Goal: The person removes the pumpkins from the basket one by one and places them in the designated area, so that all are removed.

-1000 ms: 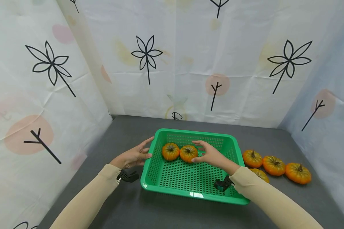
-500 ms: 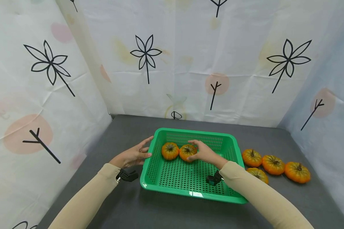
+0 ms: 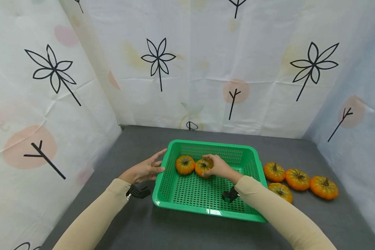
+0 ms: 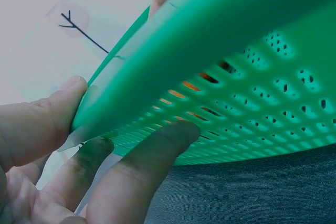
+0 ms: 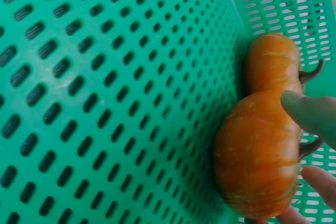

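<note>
Right fingers (image 5: 321, 183) curled round pumpkin (image 5: 257, 153) | left fingers (image 4: 142, 177) spread wide, touching basket (image 3: 190, 208) | plant-printed backdrop (image 3: 193, 69) behind

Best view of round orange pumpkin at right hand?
Right wrist: round orange pumpkin is large, side and stem visible. Head: small, partly covered by right hand. Left wrist: orange glimpses through slots in green plastic basket, which pumpkin unclear.

Room between basket front (image 3: 193, 209) and pumpkins (image 3: 185, 165)
</note>
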`<state>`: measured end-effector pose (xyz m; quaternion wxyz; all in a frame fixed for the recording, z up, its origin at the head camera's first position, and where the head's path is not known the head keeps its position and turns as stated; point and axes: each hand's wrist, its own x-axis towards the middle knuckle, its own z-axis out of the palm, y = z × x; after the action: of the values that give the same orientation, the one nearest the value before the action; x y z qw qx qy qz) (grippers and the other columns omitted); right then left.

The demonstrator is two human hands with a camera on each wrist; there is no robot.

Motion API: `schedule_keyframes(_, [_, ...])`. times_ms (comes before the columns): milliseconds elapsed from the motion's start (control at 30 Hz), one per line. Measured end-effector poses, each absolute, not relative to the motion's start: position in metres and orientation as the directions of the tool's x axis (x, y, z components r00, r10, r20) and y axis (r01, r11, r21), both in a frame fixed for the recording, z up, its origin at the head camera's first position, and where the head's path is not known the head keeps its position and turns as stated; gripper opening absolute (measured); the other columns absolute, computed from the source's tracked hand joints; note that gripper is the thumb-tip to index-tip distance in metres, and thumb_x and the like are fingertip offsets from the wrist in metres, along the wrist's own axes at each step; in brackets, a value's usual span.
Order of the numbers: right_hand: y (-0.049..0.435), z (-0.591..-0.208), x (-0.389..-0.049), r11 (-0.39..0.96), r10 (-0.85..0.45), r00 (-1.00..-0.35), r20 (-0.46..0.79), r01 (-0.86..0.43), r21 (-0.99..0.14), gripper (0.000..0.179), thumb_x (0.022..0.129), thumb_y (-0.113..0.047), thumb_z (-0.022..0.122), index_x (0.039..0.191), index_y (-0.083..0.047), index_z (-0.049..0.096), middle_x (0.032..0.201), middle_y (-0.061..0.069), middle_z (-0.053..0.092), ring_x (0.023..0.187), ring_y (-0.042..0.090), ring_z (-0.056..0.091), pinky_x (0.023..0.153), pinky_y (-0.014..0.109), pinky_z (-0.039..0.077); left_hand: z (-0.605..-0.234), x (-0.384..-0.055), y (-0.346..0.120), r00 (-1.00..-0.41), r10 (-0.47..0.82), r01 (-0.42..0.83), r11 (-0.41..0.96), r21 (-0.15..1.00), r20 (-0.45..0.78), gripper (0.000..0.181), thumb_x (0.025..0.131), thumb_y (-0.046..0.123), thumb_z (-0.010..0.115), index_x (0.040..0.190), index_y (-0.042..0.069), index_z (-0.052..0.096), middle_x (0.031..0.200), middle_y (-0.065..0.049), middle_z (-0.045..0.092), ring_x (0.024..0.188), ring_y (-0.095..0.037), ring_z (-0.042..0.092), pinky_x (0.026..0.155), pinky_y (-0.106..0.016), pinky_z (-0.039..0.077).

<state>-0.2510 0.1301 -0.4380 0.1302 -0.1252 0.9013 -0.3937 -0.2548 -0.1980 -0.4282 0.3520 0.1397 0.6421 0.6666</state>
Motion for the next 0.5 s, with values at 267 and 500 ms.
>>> schedule_keyframes(267, [0.1289, -0.4434, -0.2501, 0.685, -0.314, -0.939, -0.138, -0.123, -0.718, 0.076, 0.076, -0.015, 0.083, 0.143, -0.008, 0.047, 0.134, 0.023, 0.044, 0.115, 0.035, 0.051, 0.091, 0.052, 0.05, -0.4311, -0.2547, -0.1989, -0.712, 0.654, -0.295, 0.055, 0.954, -0.257, 0.093, 0.096, 0.004, 0.059, 0.156, 0.036, -0.006, 0.16, -0.018, 0.017, 0.121, -0.034, 0.058, 0.094, -0.051, 0.053])
schedule_keyframes(500, [0.1285, -0.4413, -0.2482, 0.682, -0.318, -0.939, -0.132, -0.129, -0.72, 0.076, 0.076, -0.013, 0.083, 0.142, -0.007, 0.047, 0.139, 0.024, 0.042, 0.12, 0.037, 0.048, 0.094, 0.053, 0.049, -0.4305, -0.2551, -0.1988, -0.709, 0.658, -0.286, 0.058, 0.956, -0.252, 0.094, 0.096, 0.005, 0.059, 0.156, 0.035, -0.007, 0.16, -0.018, 0.017, 0.122, -0.032, 0.057, 0.095, -0.05, 0.053])
